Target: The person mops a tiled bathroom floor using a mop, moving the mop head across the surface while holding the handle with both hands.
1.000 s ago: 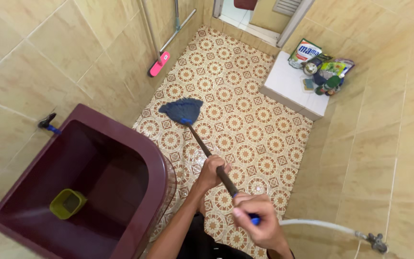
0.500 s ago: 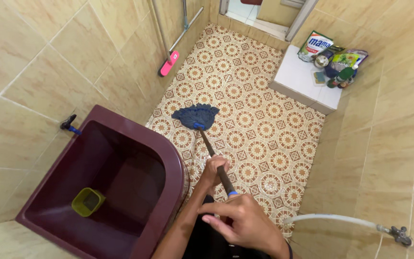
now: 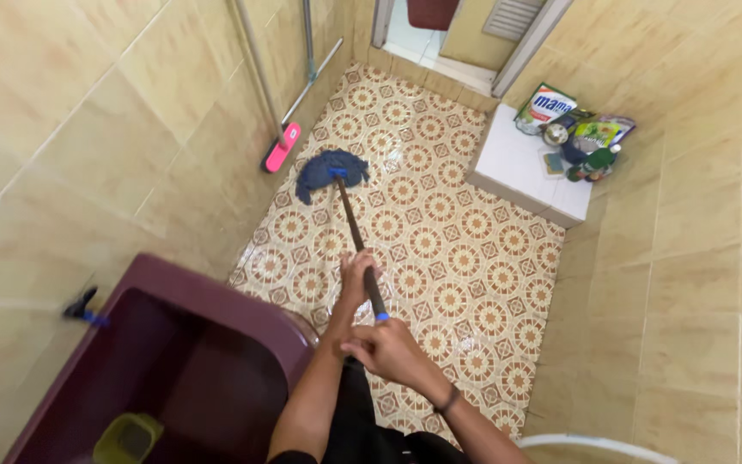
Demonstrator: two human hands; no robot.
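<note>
Both hands on the mop (image 3: pixel 349 215) rn. My left hand (image 3: pixel 355 277) is wrapped round the dark handle approx halfway down, fingers closed tight on it. My right hand (image 3: pixel 386 351) is fisted over the top end, just past the little blue band, w/ a dark band on that wrist. The two hands sit close together, right one nearer me.

The handle runs away from me across the patterned floor tiles (image 3: pixel 465 258), and the blue stringy mop head (image 3: pixel 328 170) is flat on the floor over by the left wall, just beside a pink brush head (image 3: pixel 282 147) that leans there on its long pole.

Maroon tub (image 3: pixel 216 344) is bottom left, right next to my left arm, w/ a yellow-green scoop (image 3: pixel 126 438) lying down inside it and a small tap (image 3: pixel 82 305) on the wall above its rim. Far right corner has a white block (image 3: pixel 517 163) w/ a soap pouch, sponge and other cleaning bits piled at the wall end. White hose (image 3: pixel 594 442) curves along the bottom right edge.
</note>
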